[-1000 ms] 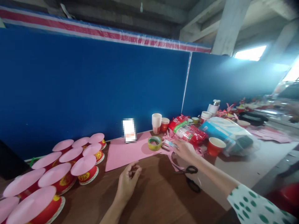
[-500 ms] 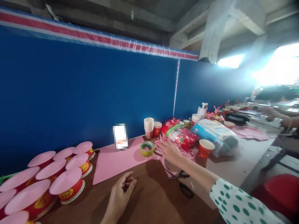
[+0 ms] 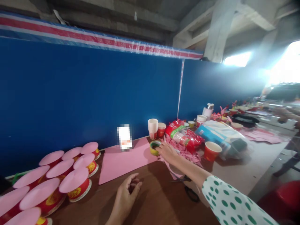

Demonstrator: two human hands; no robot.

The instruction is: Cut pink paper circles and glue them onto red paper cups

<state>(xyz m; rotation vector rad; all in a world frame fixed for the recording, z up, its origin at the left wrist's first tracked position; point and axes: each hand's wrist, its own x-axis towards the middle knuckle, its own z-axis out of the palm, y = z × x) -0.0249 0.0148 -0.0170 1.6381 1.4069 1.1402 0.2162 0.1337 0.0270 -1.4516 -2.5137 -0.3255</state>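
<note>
My right hand (image 3: pixel 167 153) reaches across the table with its fingers closed on the near right rim of a yellow-green roll of tape (image 3: pixel 153 152). Shredded pink paper (image 3: pixel 185 149) lies just beyond and right of that hand. Below my right forearm are black-handled scissors (image 3: pixel 192 193), partly covered by the arm. My left hand (image 3: pixel 127 192) hovers over or rests on the brown table; its fingers curl loosely, the thumb stands apart, and nothing shows in it. In front of it lies a flat pink sheet (image 3: pixel 125 161), its right corner near the tape.
Red paper cups with pink discs (image 3: pixel 73 179) stand in rows at left. Stacked white cups (image 3: pixel 152 128), a red packet (image 3: pixel 185 134), a red cup (image 3: pixel 212 151) and a clear plastic bag (image 3: pixel 222 137) line the right side. A blue partition (image 3: pixel 93 93) rises behind.
My right hand has moved left from the shredded paper onto the tape roll, which has shifted slightly and tilted. My left hand keeps the same loose curl. The view has swung slightly left.
</note>
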